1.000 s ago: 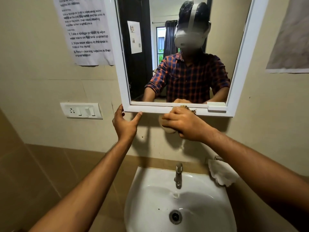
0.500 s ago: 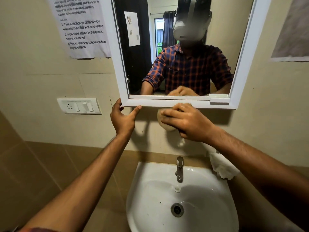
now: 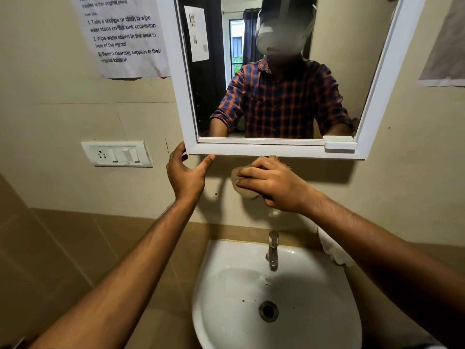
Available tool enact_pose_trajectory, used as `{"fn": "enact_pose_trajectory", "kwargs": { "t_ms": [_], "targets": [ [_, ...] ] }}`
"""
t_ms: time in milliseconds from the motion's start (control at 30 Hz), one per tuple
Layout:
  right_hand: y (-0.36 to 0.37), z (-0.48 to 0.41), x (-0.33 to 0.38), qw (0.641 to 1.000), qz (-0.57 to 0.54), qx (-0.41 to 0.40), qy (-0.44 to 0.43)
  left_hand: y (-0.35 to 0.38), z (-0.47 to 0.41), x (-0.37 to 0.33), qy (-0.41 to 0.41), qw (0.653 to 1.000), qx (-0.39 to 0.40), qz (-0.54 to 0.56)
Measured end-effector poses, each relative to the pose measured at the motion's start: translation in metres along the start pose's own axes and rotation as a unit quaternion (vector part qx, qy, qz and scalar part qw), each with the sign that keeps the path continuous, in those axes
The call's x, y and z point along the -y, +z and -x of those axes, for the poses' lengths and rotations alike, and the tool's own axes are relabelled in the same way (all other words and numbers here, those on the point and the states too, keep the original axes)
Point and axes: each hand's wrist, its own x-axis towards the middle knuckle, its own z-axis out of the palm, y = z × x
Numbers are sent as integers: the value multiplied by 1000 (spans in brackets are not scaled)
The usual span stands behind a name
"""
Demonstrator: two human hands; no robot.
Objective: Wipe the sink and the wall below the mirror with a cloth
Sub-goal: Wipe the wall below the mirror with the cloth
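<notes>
Beige wall (image 3: 402,192) under mirror (image 3: 276,148): right hand (image 3: 271,183) is pressing tan cloth (image 3: 242,188) flat against it, fingers closed over the cloth. Left hand (image 3: 186,172), fingers spread, is bracing the mirror's corner. White sink (image 3: 226,311) is sitting below.

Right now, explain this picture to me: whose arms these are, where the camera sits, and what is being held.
There is no machine here. The camera is worn on a person's head and looks forward and down, so the two bare arms reaching in are that person's own. The mirror shows the same person from the front.

The right hand presses a tan cloth against the wall just under the mirror. The left hand holds nothing; its open fingers touch the mirror's lower left corner.

Below is a white sink with a tap and a few dark specks near the drain. A switch plate and a printed sheet are on the wall to the left.
</notes>
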Motion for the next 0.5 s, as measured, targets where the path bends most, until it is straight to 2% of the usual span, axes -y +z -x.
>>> {"fn": "enact_pose_trajectory", "kwargs": {
  "t_ms": [100,233,333,500],
  "targets": [
    [-5,-16,6,999,-4,-54,-7,-7,-2,3,15,1000,21,7],
    [-10,-45,1,995,-6,-100,29,-20,-8,7,17,998,54,9],
    [-3,-75,4,995,-3,-84,47,-28,-13,16,1,998,66,-5],
    [26,-130,30,999,29,-28,18,-43,-23,34,-23,998,50,6]
  ]
}}
